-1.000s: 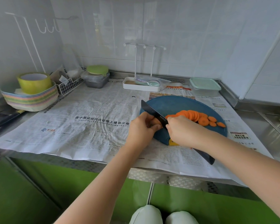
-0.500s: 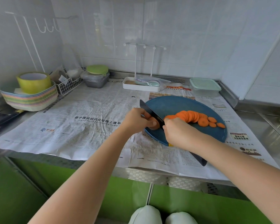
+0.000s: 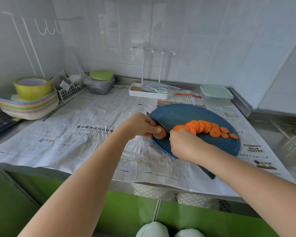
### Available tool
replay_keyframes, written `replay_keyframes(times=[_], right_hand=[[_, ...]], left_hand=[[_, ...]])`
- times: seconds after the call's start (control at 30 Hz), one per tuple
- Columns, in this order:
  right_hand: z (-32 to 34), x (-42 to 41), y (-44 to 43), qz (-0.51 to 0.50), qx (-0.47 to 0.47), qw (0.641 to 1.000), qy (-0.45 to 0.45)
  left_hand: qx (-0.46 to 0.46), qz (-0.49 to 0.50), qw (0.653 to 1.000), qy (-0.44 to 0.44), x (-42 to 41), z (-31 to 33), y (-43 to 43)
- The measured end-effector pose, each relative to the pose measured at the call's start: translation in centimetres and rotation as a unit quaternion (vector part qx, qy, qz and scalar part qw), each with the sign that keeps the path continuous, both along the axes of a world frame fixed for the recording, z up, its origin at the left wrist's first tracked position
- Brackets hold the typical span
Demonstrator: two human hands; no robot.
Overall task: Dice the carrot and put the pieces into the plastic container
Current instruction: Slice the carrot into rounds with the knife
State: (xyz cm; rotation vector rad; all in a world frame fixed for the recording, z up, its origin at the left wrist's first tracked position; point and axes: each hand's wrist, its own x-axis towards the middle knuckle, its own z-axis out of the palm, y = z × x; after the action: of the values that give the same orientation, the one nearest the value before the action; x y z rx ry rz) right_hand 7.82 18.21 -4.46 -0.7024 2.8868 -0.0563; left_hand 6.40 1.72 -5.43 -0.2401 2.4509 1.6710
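A round blue cutting board [image 3: 178,115] lies on newspaper and carries a fanned row of orange carrot slices [image 3: 203,128]. At the board's left edge my left hand [image 3: 140,126] pinches the small carrot end [image 3: 160,135]. My right hand [image 3: 183,142] grips a black knife [image 3: 156,123]. Its blade lies across the carrot end, and its handle tip pokes out below my forearm. The plastic container [image 3: 216,95], shut with a pale green lid, stands at the back right of the counter.
Newspaper [image 3: 75,134] covers the steel counter. A stack of pastel plates [image 3: 26,106] with a yellow bowl sits at far left, beside a wire basket [image 3: 70,91] and grey tubs [image 3: 100,85]. A white rack tray [image 3: 149,92] stands behind the board. A sink edge [image 3: 290,134] lies right.
My left hand slid a little further left along the carrot end. The knife blade stays against the carrot, and the view shifted slightly.
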Motion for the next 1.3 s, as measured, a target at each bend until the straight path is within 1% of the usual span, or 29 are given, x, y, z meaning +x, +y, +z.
replay_keyframes(times=[0.07, 0.1, 0.2, 0.27, 0.3, 0.33, 0.37, 0.4, 0.43, 0.5, 0.53, 0.57, 0.6, 0.73, 0.8, 0.9, 0.97, 1.03, 1.1, 1.2, 1.3], right_hand=[[-0.1, 0.9, 0.3, 0.01, -0.015, 0.999, 0.027], [-0.1, 1.1, 0.5, 0.011, -0.015, 0.999, 0.026], [0.2, 0.2, -0.3, -0.02, -0.004, 1.0, -0.005], [0.3, -0.4, -0.7, -0.051, 0.04, 0.997, -0.05], [0.3, -0.7, -0.7, -0.056, 0.044, 0.995, -0.062], [0.3, -0.8, -0.5, -0.062, 0.018, 0.996, -0.065], [0.2, -0.9, 0.0, -0.077, -0.037, 0.994, -0.075], [0.3, -0.9, 0.7, -0.101, -0.108, 0.983, -0.108], [0.3, -0.8, 1.5, -0.134, -0.188, 0.96, -0.159], [0.6, -1.0, 3.1, -0.209, -0.314, 0.884, -0.278], [0.7, -1.3, 3.8, -0.229, -0.343, 0.854, -0.318], [0.9, -1.5, 4.5, -0.235, -0.353, 0.84, -0.337], [0.9, -1.7, 5.2, -0.232, -0.353, 0.839, -0.343], [0.7, -1.7, 6.5, -0.22, -0.347, 0.847, -0.337], [0.9, -1.5, 6.9, -0.2, -0.34, 0.858, -0.33], [1.2, -1.1, 7.2, -0.172, -0.355, 0.867, -0.304], [1.6, -0.8, 7.3, -0.159, -0.377, 0.872, -0.268], [2.1, -0.3, 7.1, -0.147, -0.376, 0.891, -0.209], [2.6, 0.2, 6.7, -0.129, -0.339, 0.921, -0.145], [3.5, 1.4, 5.9, -0.097, -0.235, 0.966, -0.054], [3.6, 2.1, 5.2, -0.057, -0.141, 0.988, 0.03]], left_hand=[[-0.032, 0.0, 0.999, 0.015, 0.0, -0.3, 0.0], [-0.054, -0.001, 0.998, 0.025, 0.0, -0.4, 0.1], [-0.08, 0.002, 0.996, 0.047, 0.6, -0.5, 0.7], [-0.089, 0.004, 0.994, 0.061, 1.4, -0.6, 1.2], [-0.09, 0.004, 0.993, 0.07, 1.8, -0.7, 1.4], [-0.088, 0.006, 0.993, 0.079, 2.2, -0.8, 1.6], [-0.087, 0.01, 0.992, 0.087, 2.5, -0.9, 1.8], [-0.091, 0.016, 0.991, 0.095, 2.8, -1.0, 1.9], [-0.098, 0.023, 0.99, 0.1, 3.0, -1.0, 2.0], [-0.107, 0.038, 0.988, 0.104, 3.3, -1.0, 2.3], [-0.107, 0.045, 0.988, 0.103, 3.4, -1.1, 2.4], [-0.106, 0.05, 0.988, 0.1, 3.5, -1.1, 2.5], [-0.104, 0.053, 0.988, 0.1, 3.6, -1.1, 2.6], [-0.107, 0.055, 0.988, 0.097, 3.7, -1.0, 2.9], [-0.114, 0.057, 0.987, 0.094, 3.7, -0.8, 3.0], [-0.12, 0.061, 0.987, 0.093, 3.7, -0.9, 3.1], [-0.111, 0.073, 0.986, 0.102, 3.9, -1.0, 3.4], [-0.098, 0.099, 0.982, 0.126, 4.0, -1.5, 3.8], [-0.085, 0.121, 0.977, 0.151, 4.2, -2.0, 4.2], [-0.079, 0.138, 0.972, 0.173, 4.5, -2.4, 4.6], [-0.062, 0.14, 0.97, 0.19, 4.8, -2.8, 4.9]])
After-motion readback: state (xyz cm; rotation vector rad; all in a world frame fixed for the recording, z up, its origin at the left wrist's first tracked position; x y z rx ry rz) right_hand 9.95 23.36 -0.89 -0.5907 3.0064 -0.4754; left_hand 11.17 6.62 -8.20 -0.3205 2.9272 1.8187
